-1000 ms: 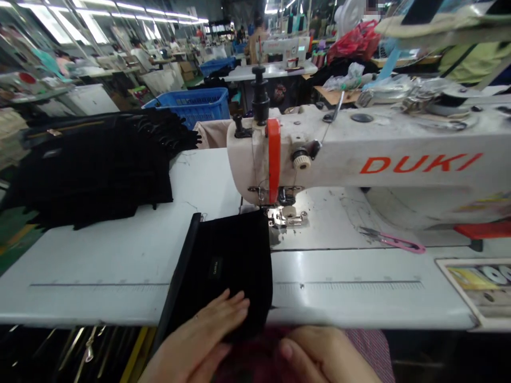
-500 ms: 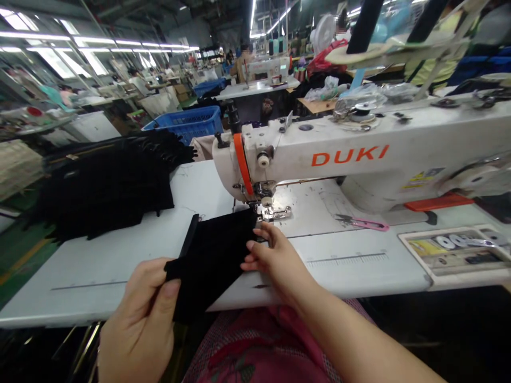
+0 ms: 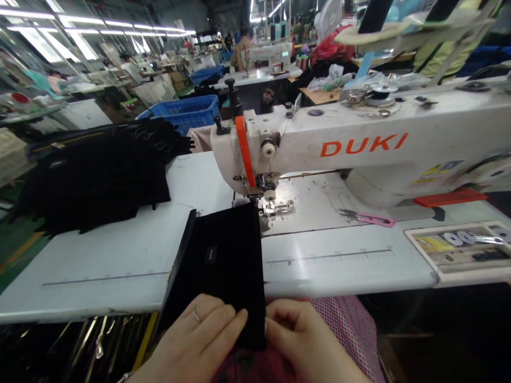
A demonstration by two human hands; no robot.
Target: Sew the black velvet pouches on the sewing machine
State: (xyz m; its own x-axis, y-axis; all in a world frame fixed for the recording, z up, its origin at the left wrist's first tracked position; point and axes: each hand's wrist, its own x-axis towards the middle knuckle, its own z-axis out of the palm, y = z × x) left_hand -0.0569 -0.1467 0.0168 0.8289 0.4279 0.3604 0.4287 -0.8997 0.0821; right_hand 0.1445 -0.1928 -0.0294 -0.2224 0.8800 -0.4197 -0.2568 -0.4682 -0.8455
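Note:
A black fabric piece (image 3: 235, 266) with a small lettered label (image 3: 211, 254) lies flat on the sewing machine table, its far corner at the presser foot (image 3: 257, 205). Its near end reaches past the table's front edge, over my lap. My left hand (image 3: 199, 335), a ring on one finger, is on top of that near end with bent fingers; its thumb is hidden. At the right edge of the fabric, my right hand (image 3: 295, 335) pinches it between thumb and curled fingers. The white sewing machine (image 3: 359, 143) with orange lettering stands just beyond.
A pile of black fabric pieces (image 3: 96, 175) covers the table's left side. Pink-handled thread snips (image 3: 367, 217) lie under the machine arm. An accessory tray (image 3: 463, 252) is set in at right. Behind stands a blue crate (image 3: 179, 111); several people work farther back.
Both hands have moved down toward me, to the near end of the fabric. The piece is now flattened and straightened, and its label has come into view.

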